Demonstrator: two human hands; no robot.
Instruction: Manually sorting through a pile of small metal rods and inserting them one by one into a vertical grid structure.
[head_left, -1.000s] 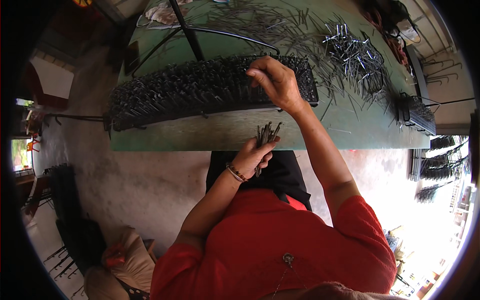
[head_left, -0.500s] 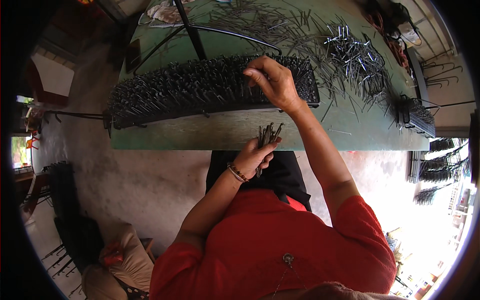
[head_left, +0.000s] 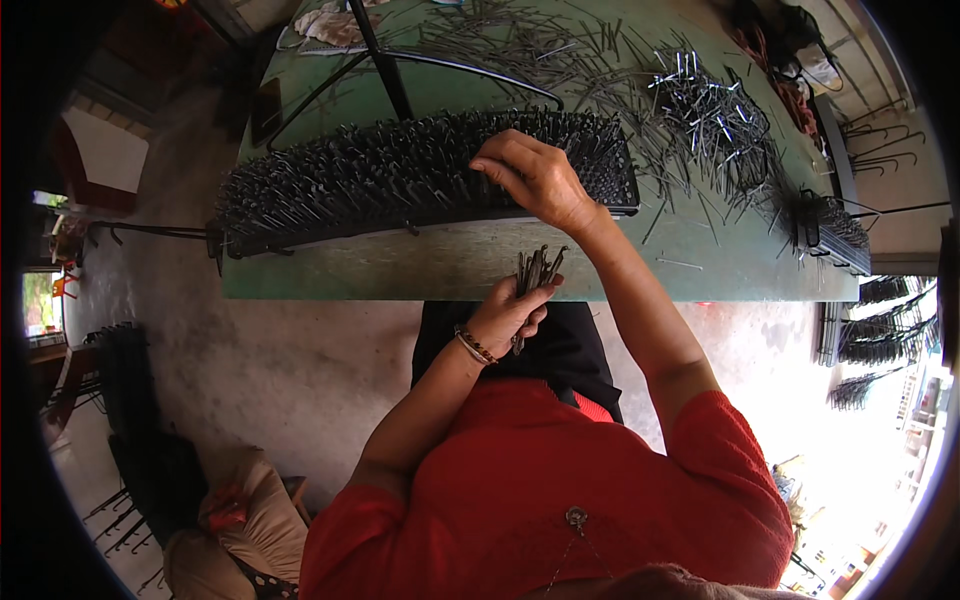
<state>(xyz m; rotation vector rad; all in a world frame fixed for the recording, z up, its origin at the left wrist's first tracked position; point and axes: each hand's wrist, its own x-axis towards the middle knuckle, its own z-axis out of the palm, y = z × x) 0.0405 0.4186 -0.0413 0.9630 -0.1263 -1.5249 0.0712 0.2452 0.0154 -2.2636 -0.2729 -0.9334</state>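
Note:
A bundle of thin dark metal rods with small bent tips stands upright in the grip of my left hand, just off the table's near edge. My right hand is over the right part of a long black rack, its thumb and fingers pinched together. Whatever is between those fingertips is too small or hidden to make out. Many dark metal pieces stick up densely from the rack, fewer at its right end.
Loose rods lie scattered over the far part of the green table. At the right, a shiny black pile of rods is heaped near a second small rack. A black metal frame rises behind the long rack.
My right hand has shifted slightly left and down over the rack, its fingers lower toward the metal pieces. My left hand with the rods has stayed put.

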